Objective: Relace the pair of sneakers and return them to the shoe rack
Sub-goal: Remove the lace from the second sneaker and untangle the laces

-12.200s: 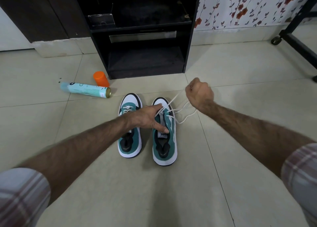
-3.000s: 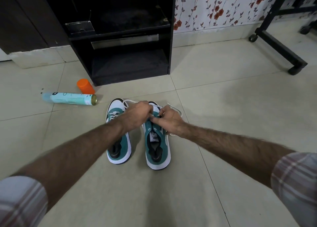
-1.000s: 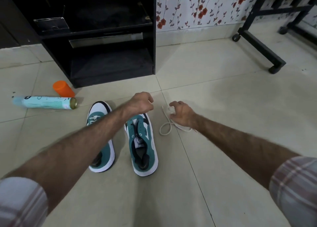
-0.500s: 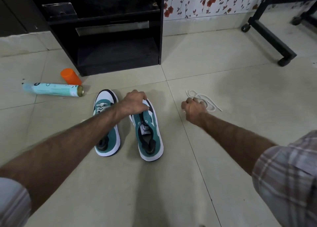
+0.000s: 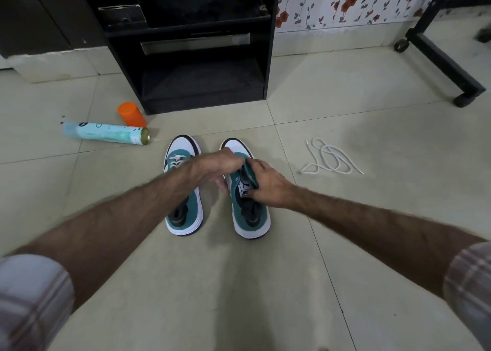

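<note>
The right sneaker (image 5: 249, 212) stands on the floor (image 5: 239, 284) beside the left sneaker (image 5: 183, 204), toes toward the black shoe rack (image 5: 202, 85). My right hand (image 5: 268, 184) curls its fingers (image 5: 253, 188) around the teal tongue (image 5: 248, 174), pinching it; my left hand (image 5: 218, 168) closes on the same tongue from above. A loose white lace (image 5: 329, 159) lies well apart to the right.
</note>
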